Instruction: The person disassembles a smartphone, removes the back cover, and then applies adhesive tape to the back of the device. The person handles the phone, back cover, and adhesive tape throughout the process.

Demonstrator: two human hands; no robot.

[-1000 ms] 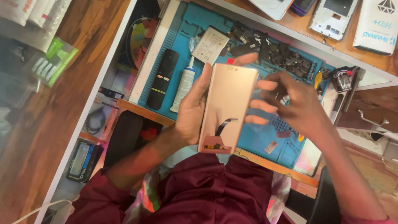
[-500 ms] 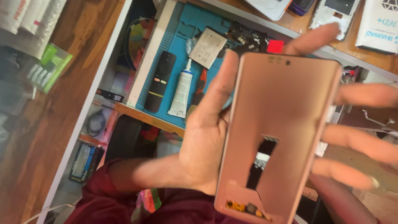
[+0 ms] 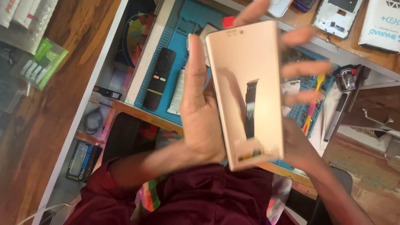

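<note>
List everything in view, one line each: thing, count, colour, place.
phone panel: 1, rose gold with black flex strip, held up between both hands
work mat: 1, blue, on the bench
remote control: 1, black, on mat
tube: 1, white, on mat beside remote
opened phone: 1, white, top shelf
box: 1, white, top right
left hand: 1, against panel's left edge
right hand: 1, fingers spread behind panel

The person wears a dark maroon long-sleeved top (image 3: 200,196), cuffs pushed back above bare wrists.
</note>
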